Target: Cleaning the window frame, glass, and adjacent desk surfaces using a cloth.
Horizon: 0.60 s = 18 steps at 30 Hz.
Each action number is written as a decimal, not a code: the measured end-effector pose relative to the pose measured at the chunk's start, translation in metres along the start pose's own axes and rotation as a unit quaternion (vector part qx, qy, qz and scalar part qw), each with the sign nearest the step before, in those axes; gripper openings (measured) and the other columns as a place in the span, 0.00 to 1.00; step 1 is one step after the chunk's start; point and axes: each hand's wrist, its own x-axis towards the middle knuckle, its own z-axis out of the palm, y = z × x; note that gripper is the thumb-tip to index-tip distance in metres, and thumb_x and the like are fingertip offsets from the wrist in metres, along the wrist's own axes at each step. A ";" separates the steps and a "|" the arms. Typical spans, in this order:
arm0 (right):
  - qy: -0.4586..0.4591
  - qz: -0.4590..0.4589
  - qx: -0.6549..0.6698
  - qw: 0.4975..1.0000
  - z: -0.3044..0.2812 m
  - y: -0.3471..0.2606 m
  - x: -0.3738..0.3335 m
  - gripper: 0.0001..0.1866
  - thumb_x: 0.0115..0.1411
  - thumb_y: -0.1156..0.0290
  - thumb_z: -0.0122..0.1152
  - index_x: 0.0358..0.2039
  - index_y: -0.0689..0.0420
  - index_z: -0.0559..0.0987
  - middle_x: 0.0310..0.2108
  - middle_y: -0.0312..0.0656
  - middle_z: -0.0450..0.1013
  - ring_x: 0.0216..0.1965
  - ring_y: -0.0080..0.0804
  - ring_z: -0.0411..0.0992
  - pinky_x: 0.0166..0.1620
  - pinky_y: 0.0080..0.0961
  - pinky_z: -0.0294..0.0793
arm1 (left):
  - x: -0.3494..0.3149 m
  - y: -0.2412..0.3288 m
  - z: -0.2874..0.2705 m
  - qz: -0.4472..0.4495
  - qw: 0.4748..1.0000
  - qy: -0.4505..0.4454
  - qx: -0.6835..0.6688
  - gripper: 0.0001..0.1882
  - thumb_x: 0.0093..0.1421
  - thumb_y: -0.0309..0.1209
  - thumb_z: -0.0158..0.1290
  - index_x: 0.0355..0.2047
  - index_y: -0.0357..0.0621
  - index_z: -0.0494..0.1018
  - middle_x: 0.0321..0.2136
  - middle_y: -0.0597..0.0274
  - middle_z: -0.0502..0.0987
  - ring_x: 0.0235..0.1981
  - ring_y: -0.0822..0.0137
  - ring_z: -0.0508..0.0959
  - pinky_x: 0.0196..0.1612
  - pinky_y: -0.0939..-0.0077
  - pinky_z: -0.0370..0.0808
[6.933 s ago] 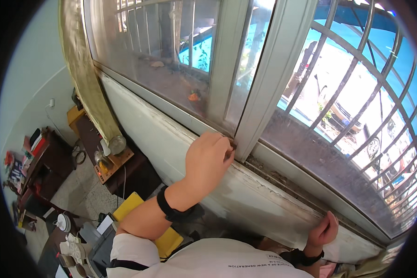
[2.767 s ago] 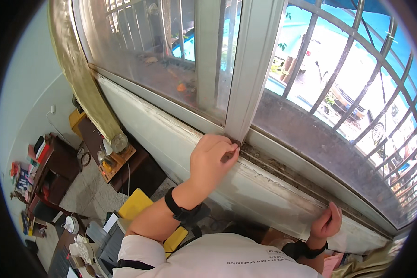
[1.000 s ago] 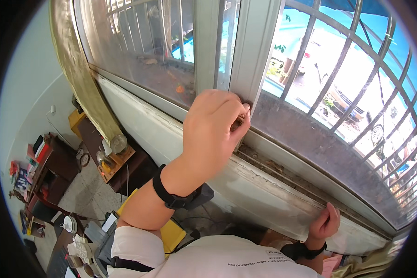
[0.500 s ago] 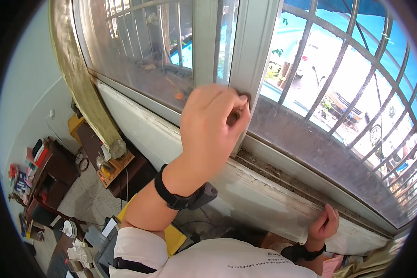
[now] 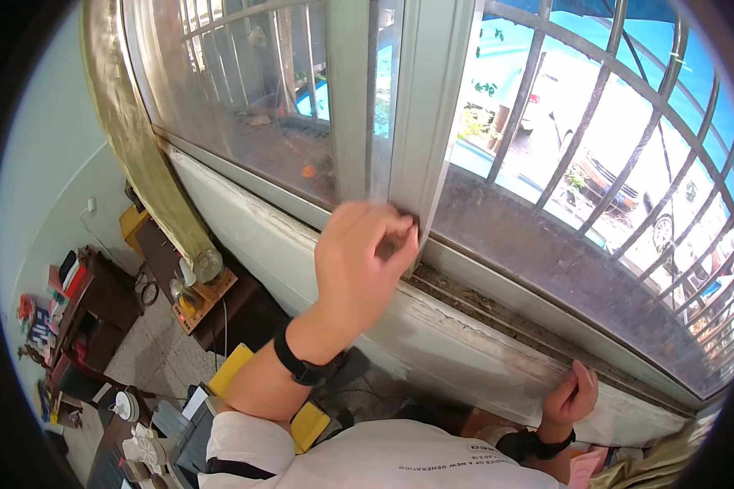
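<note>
My left hand (image 5: 357,259) is raised to the light-coloured upright frame (image 5: 434,98) of the sliding window. Thumb and fingers are pinched together around something small and dark (image 5: 413,222), mostly hidden, close against the lower part of that upright. The bottom track (image 5: 485,308) runs off to the right, brown with dirt. At its far end my right hand (image 5: 572,394) is loosely closed by the inner edge of the white sill (image 5: 457,342), its fingers curled and nothing visible in them. Both wrists carry black bands.
Metal bars (image 5: 575,138) stand outside the glass, with parked cars beyond. A gold curtain (image 5: 151,155) hangs at the left. Below it, a dark desk (image 5: 245,297) bears a glass jar (image 5: 208,265) and an orange power strip (image 5: 212,301). More cluttered furniture stands lower left.
My left hand has slid down the window upright, its fingertips now nearer the bottom track. The right hand stays in about the same place.
</note>
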 end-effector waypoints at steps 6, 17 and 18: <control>-0.009 0.004 -0.007 1.000 -0.001 0.006 -0.009 0.14 0.64 0.82 0.51 0.47 0.66 0.79 0.21 0.42 0.68 0.21 0.39 0.64 0.27 0.33 0.63 | 0.056 0.028 -0.010 -0.122 0.987 0.014 -0.099 0.09 0.55 0.25 0.67 0.34 0.42 0.77 0.31 0.58 0.81 0.31 0.56 0.81 0.41 0.67 0.77; 0.000 -0.008 0.004 1.000 -0.001 0.005 -0.003 0.13 0.64 0.87 0.50 0.45 0.67 0.81 0.23 0.45 0.70 0.22 0.36 0.67 0.28 0.29 0.66 | 0.000 0.001 0.003 -0.079 0.995 0.012 -0.057 0.09 0.58 0.22 0.67 0.34 0.38 0.76 0.29 0.64 0.78 0.27 0.74 0.79 0.34 0.78 0.76; 0.000 -0.007 0.000 1.000 -0.001 0.003 -0.003 0.13 0.64 0.87 0.50 0.45 0.67 0.81 0.23 0.45 0.70 0.22 0.36 0.67 0.28 0.29 0.66 | 0.015 0.004 0.000 -0.057 0.997 0.010 -0.042 0.09 0.58 0.22 0.67 0.35 0.38 0.77 0.29 0.65 0.78 0.26 0.75 0.79 0.33 0.79 0.76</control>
